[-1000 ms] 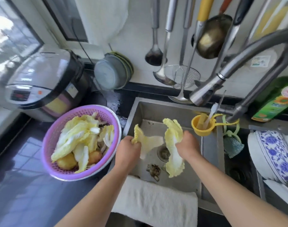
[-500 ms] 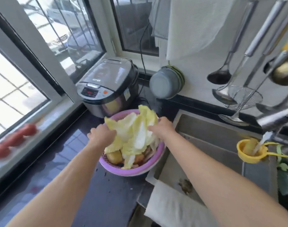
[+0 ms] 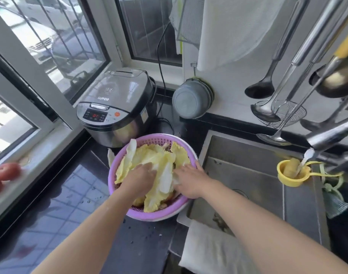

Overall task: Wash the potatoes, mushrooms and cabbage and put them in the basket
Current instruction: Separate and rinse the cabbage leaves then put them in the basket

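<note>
Both your hands are in the basket (image 3: pixel 117 167) w/ the cabbage leaves (image 3: pixel 159 165). Left hand (image 3: pixel 141 177) lies palm-down on the left half of the pile, fingers spread & fairly straight, pressing, not pinching. Right hand (image 3: pixel 191 179) lies flat on the right half near the basket's right rim, fingers also spread; can't tell if the thumb is tucked under a leaf. The basket sits on the worktop (image 3: pixel 66 198) at its right edge, touching the sink (image 3: pixel 248 175) rim, w/ the rice cooker (image 3: pixel 117 107) just behind it.

Leaves run lengthwise away from you, stalk ends toward the near rim; one long leaf between your hands drapes over the near side. Potatoes show only as brownish bits under the leaves at the near rim; mushrooms not made out.

Judgement: the load looks about done, you're just settling it. If more needs washing, the right hand is nearer the sink, straight to its right; some scraps (image 3: pixel 220 222) lie in the sink's near corner. Open room is on the worktop left & toward you; the back is blocked by the cooker. Watch the leaf (image 3: pixel 110 158) hanging over the far-left rim, it could slip out.
</note>
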Motion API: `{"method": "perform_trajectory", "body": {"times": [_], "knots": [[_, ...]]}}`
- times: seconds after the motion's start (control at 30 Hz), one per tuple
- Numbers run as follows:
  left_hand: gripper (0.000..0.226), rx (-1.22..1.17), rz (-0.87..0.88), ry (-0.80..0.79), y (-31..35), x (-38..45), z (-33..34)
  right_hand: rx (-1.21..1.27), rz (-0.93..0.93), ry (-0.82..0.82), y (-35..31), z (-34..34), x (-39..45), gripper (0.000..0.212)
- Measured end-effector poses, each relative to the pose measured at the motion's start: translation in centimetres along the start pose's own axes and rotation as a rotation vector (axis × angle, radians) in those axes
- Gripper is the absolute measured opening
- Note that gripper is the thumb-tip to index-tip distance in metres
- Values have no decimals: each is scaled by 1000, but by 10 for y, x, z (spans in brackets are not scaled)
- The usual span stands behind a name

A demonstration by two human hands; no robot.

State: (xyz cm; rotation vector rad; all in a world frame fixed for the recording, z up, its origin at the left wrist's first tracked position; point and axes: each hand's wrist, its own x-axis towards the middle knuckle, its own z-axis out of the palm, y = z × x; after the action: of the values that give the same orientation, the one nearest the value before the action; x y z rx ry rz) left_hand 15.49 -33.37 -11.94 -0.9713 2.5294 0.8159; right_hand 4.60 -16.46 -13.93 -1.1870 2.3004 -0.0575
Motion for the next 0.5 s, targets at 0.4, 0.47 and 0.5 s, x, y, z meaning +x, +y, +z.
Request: {"method": "perform_trajectory", "body": {"times": [0.4, 0.47, 0.5], "knots": [[48, -118, -167, 435, -33, 23, -12, 359, 53, 290, -3, -15, -20, 49], [41, -296, -237, 532, -40, 24, -19, 395, 72, 374, -16, -17, -13, 43], [41, -387, -303, 563, -49, 27, -25, 412, 73, 404, -23, -19, -8, 40]]}}
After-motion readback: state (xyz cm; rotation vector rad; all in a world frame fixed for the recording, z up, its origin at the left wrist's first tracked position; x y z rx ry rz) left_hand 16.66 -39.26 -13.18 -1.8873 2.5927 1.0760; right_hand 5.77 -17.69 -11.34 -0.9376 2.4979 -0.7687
